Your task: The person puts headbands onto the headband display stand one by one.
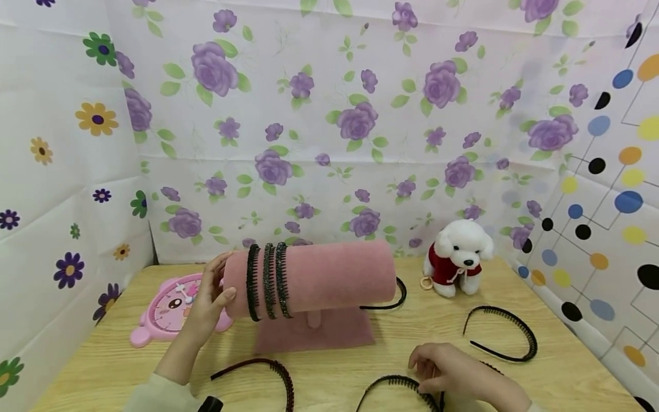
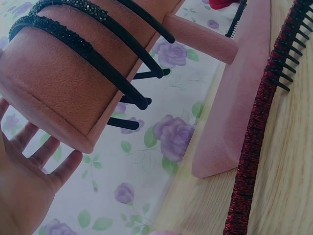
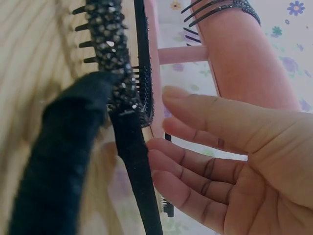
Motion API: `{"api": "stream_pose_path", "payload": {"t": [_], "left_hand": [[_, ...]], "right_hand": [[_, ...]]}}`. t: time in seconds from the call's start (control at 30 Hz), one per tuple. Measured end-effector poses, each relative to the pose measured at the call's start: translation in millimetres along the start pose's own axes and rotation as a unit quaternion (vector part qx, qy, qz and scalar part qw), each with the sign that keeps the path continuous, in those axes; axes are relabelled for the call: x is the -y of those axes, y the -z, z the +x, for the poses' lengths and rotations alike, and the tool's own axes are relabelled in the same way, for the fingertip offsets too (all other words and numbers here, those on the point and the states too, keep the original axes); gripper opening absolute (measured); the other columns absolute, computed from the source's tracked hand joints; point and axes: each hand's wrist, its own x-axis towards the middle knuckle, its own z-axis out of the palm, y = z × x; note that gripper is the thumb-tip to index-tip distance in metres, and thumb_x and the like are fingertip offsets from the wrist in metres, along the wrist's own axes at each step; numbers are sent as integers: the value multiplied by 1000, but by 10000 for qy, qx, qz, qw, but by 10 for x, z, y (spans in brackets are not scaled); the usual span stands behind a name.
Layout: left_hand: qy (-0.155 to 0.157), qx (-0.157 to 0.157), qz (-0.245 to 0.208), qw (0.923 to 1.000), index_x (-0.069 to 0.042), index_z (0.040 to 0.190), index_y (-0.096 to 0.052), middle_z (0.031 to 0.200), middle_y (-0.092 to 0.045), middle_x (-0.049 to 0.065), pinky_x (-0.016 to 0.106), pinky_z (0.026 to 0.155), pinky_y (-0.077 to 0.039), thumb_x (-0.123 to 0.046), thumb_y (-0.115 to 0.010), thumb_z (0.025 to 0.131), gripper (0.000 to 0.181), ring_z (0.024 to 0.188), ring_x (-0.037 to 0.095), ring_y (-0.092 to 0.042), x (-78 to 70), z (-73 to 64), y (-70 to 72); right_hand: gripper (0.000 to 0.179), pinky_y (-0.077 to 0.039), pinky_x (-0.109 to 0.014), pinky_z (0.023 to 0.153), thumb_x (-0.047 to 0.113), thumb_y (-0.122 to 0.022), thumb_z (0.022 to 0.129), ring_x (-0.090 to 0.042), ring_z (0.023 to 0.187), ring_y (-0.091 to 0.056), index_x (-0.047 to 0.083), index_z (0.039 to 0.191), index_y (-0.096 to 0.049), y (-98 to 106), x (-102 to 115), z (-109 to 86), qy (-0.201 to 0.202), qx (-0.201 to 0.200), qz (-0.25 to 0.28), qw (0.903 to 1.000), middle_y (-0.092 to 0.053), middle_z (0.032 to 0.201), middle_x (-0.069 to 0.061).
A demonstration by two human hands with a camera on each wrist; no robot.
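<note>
A pink velvet headband stand, a padded roll on a post and base, stands mid-table. Three dark, glittery headbands circle its left part, among them the leftmost one. My left hand holds the roll's left end, thumb in front and fingers behind. At the front right, my right hand hovers with loosely bent fingers over a black toothed headband. In the right wrist view its fingertips come close to a headband with sparkling stones, the thumb apart from them and nothing gripped.
A dark red headband lies at the front left. Another black headband is at the right, and one shows behind the stand. A pink clock lies left; a white toy dog sits back right beside a small ring.
</note>
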Motion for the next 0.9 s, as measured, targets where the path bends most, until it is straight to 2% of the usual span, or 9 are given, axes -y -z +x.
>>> {"api": "stream_pose_path", "payload": {"t": [0.37,0.7,0.9], "left_hand": [[-7,-11,-73,10000,-7,150,-23,139,-43,-10,14,91,-41,-3,-46,97,58,120,4,-45,-4,-11,3],[67,-12,16,10000,-6,150,-22,138,-43,-10,15,91,-40,-3,-45,97,58,119,4,-45,-18,-5,0],[57,13,-11,10000,-7,150,-22,139,-42,-9,15,91,-40,-2,-44,97,58,120,5,-44,-22,-3,3]], "right_hand": [[16,-47,-20,61,19,-73,84,4,68,-54,12,97,-66,-77,5,37,-423,194,26,9989,-61,78,12],[8,-45,-19,58,18,-70,86,5,64,-51,13,91,-67,-91,58,37,-519,-29,-394,9979,-60,76,13],[10,-46,-21,54,16,-67,89,2,58,-52,10,96,-68,-71,78,24,-561,-238,-233,9979,-63,78,8]]}}
